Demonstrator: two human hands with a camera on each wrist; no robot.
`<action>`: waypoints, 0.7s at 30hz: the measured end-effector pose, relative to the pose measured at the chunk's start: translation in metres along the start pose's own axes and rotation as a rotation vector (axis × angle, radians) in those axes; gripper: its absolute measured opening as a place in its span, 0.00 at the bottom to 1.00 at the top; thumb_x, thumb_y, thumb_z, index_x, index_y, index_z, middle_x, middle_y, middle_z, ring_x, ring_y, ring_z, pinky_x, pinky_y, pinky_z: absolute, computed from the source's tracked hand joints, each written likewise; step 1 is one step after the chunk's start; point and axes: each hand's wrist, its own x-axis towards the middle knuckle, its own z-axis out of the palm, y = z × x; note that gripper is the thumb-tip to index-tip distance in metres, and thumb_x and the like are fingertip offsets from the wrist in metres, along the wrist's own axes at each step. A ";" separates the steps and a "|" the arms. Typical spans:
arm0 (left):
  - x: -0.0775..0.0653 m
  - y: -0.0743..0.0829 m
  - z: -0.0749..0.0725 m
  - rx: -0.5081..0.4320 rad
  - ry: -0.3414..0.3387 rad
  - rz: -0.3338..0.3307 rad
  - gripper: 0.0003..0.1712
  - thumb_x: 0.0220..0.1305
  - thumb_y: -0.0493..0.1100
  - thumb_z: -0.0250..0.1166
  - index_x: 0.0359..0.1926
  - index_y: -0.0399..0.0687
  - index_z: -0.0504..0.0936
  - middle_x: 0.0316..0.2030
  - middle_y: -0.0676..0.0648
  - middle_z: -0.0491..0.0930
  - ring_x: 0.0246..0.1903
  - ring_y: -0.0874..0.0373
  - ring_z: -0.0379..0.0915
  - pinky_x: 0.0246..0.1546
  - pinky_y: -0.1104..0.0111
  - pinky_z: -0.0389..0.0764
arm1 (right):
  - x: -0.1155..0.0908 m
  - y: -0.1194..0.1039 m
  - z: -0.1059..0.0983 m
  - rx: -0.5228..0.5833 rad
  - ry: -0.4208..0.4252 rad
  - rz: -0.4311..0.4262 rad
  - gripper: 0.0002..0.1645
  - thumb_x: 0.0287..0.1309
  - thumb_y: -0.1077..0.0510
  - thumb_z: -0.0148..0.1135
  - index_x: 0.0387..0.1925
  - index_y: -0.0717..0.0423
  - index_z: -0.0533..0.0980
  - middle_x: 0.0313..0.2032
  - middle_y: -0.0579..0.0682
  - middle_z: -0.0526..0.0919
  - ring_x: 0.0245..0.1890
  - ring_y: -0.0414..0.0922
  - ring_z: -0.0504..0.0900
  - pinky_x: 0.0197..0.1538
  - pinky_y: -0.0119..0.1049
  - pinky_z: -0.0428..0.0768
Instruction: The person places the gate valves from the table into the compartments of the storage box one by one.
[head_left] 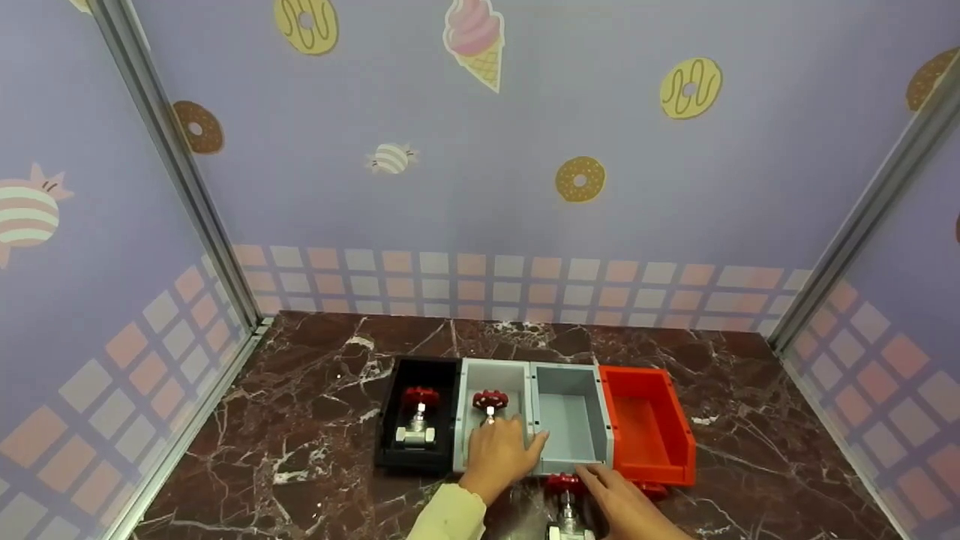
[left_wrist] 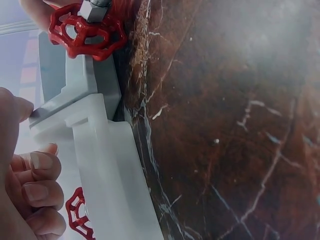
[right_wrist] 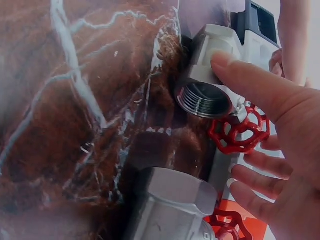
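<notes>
I see the right hand point(head_left: 626, 504) beside the front valve point(head_left: 569, 519), just before the blue-grey bin point(head_left: 568, 424); whether that valve rests on the dark marble tabletop point(head_left: 315, 435) or is raised off it, I cannot tell. The hand's fingers are apart, reaching near the red handwheel point(head_left: 566, 483), and from the right wrist I see its thumb over the metal body, how firmly I cannot tell.

I have the left hand point(head_left: 501, 451) over the white bin point(head_left: 495, 365), fingers loosely curled, thumb apart, with nothing I can see between them. Below it, inside that bin, sits a second valve point(head_left: 490, 403), wheel toward the tabletop's far edge, its body mostly hidden from the head camera.

A third valve point(head_left: 418, 420) sits in the black bin point(head_left: 416, 460), nearest the tabletop's left edge. A fourth valve point(right_wrist: 172, 205) is just in front of the orange-red bin point(head_left: 645, 427), nearest the right edge.
</notes>
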 end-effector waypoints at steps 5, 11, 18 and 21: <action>0.001 0.003 0.003 0.004 -0.025 -0.017 0.30 0.52 0.70 0.56 0.15 0.49 0.74 0.13 0.48 0.74 0.12 0.54 0.68 0.10 0.63 0.61 | -0.002 -0.002 0.008 -0.043 0.005 0.017 0.59 0.34 0.34 0.69 0.64 0.62 0.58 0.56 0.63 0.68 0.49 0.59 0.74 0.43 0.53 0.76; 0.003 0.004 0.007 0.004 -0.056 -0.035 0.31 0.51 0.70 0.55 0.13 0.50 0.75 0.13 0.48 0.74 0.12 0.53 0.67 0.11 0.62 0.62 | -0.002 -0.001 0.020 -0.134 0.079 0.010 0.63 0.36 0.20 0.51 0.66 0.56 0.56 0.54 0.60 0.69 0.44 0.54 0.77 0.39 0.50 0.77; 0.004 0.006 0.008 -0.003 -0.050 -0.028 0.30 0.53 0.66 0.57 0.10 0.50 0.73 0.10 0.49 0.71 0.09 0.55 0.64 0.10 0.64 0.61 | -0.002 -0.006 0.023 -0.189 0.064 0.059 0.62 0.37 0.17 0.43 0.64 0.55 0.58 0.56 0.58 0.68 0.45 0.53 0.76 0.40 0.50 0.77; 0.005 0.007 0.007 0.001 -0.050 -0.035 0.28 0.52 0.65 0.58 0.10 0.49 0.73 0.11 0.48 0.73 0.10 0.54 0.65 0.10 0.63 0.62 | -0.001 -0.007 0.021 -0.141 0.022 0.069 0.62 0.38 0.18 0.46 0.64 0.57 0.58 0.58 0.59 0.68 0.49 0.55 0.75 0.44 0.52 0.76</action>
